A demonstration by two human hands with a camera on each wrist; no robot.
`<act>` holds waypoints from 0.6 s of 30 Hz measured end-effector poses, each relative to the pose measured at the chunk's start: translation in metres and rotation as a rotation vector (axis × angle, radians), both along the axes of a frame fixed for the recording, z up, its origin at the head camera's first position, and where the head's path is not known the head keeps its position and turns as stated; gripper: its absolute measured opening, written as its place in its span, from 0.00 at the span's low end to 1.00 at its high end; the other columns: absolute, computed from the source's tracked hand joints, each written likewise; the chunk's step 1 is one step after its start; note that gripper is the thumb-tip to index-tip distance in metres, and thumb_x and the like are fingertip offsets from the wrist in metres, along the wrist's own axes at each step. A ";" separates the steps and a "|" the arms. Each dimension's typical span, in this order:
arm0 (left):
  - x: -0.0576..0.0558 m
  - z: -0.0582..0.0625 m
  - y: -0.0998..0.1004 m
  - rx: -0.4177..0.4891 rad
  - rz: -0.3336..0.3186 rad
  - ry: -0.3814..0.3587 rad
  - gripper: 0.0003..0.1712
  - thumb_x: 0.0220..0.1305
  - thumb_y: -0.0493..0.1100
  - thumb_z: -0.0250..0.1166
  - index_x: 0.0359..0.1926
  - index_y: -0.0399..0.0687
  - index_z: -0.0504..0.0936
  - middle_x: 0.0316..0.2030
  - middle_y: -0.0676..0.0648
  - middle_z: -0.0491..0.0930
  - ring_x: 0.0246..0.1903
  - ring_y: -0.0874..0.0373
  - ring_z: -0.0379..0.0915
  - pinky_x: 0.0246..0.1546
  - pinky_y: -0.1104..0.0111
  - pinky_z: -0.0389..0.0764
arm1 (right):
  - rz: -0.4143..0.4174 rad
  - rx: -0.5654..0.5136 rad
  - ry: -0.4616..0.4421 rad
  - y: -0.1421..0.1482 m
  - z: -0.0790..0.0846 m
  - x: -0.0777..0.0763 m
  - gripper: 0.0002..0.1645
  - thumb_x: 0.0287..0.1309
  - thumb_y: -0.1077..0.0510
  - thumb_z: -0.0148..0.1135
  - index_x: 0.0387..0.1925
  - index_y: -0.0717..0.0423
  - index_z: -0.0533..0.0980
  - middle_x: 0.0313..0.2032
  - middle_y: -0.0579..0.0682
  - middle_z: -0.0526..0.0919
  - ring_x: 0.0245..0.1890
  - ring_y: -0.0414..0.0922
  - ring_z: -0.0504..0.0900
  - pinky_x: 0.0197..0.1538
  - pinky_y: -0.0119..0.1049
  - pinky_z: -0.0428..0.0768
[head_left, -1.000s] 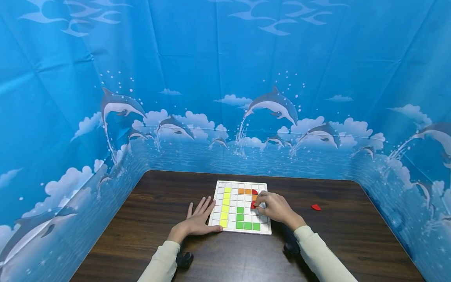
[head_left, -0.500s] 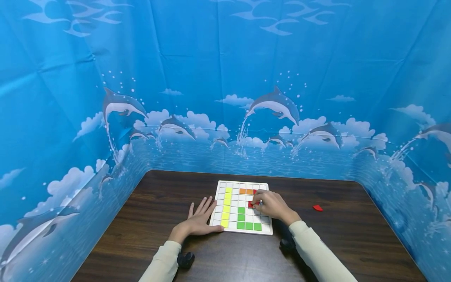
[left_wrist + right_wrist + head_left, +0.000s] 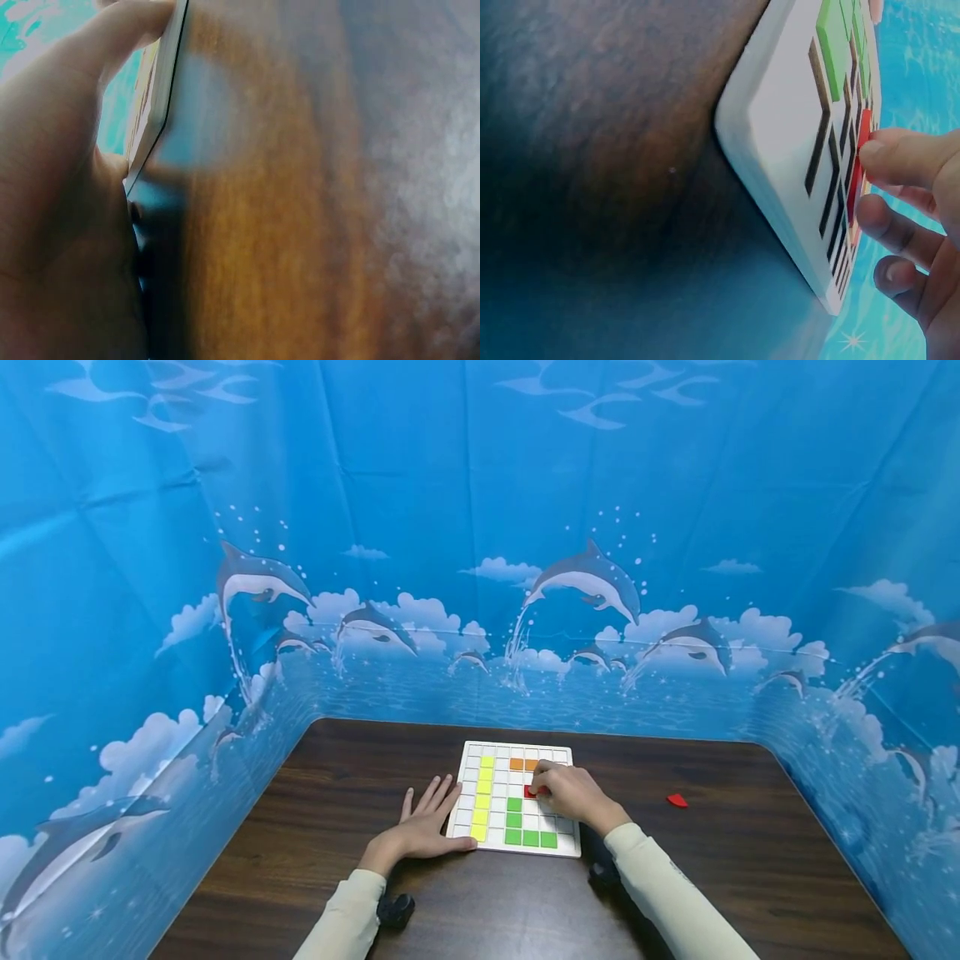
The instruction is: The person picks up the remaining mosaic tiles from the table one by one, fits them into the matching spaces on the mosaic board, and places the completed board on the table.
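Observation:
A white grid board [image 3: 525, 852] lies on the dark wooden table. On it sit a column of yellow tiles [image 3: 482, 802], an L of green tiles [image 3: 513, 820] and some orange tiles [image 3: 517, 764]. My left hand [image 3: 423, 831] is spread at the board's left edge, its thumb along the near left corner. With bent fingers, my right hand [image 3: 572, 791] holds a red tile [image 3: 529, 792] by thumb and forefinger, low over the grid. In the right wrist view the thumb is against the red tile [image 3: 861, 161]. This hand hides the cells behind it.
A loose red fan-shaped piece [image 3: 677, 800] lies on the table to the right of the board. Blue cloth [image 3: 480, 527] printed with dolphins surrounds the table's back and sides. A black wrist device [image 3: 395, 912] hangs under the left sleeve.
My right hand has moved slightly left across the board with the red tile. It now covers the red rounded piece that showed near the top right. The left hand has stayed put.

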State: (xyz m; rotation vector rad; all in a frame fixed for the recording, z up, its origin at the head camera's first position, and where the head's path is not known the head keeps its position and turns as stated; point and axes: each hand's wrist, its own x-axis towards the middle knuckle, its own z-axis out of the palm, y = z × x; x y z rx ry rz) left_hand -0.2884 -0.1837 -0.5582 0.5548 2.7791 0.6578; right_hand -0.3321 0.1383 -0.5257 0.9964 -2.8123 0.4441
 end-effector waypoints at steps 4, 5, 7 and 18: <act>0.003 0.007 0.003 -0.029 0.003 -0.017 0.68 0.60 0.84 0.61 0.88 0.56 0.44 0.88 0.46 0.37 0.87 0.44 0.27 0.80 0.33 0.27 | 0.025 0.055 0.061 -0.001 0.002 0.003 0.11 0.63 0.65 0.72 0.41 0.48 0.92 0.46 0.46 0.87 0.36 0.41 0.83 0.34 0.33 0.80; 0.003 0.007 0.003 -0.037 0.008 -0.020 0.68 0.61 0.84 0.61 0.88 0.56 0.44 0.88 0.47 0.37 0.87 0.45 0.27 0.80 0.34 0.27 | 0.030 0.064 0.070 -0.001 0.002 0.004 0.11 0.63 0.65 0.72 0.41 0.48 0.92 0.46 0.47 0.88 0.36 0.42 0.83 0.34 0.34 0.80; 0.002 0.005 0.003 -0.042 0.010 -0.022 0.68 0.60 0.84 0.62 0.88 0.57 0.44 0.88 0.47 0.37 0.87 0.45 0.27 0.80 0.34 0.27 | 0.035 0.082 0.078 -0.002 0.003 0.005 0.10 0.64 0.64 0.72 0.42 0.48 0.92 0.47 0.48 0.88 0.37 0.42 0.84 0.34 0.34 0.81; 0.000 -0.001 -0.002 0.011 -0.011 -0.007 0.69 0.58 0.86 0.60 0.88 0.59 0.43 0.88 0.46 0.36 0.87 0.43 0.26 0.77 0.30 0.24 | 0.045 0.123 0.118 -0.003 0.003 0.010 0.10 0.67 0.63 0.70 0.43 0.47 0.92 0.47 0.47 0.87 0.30 0.39 0.81 0.27 0.30 0.73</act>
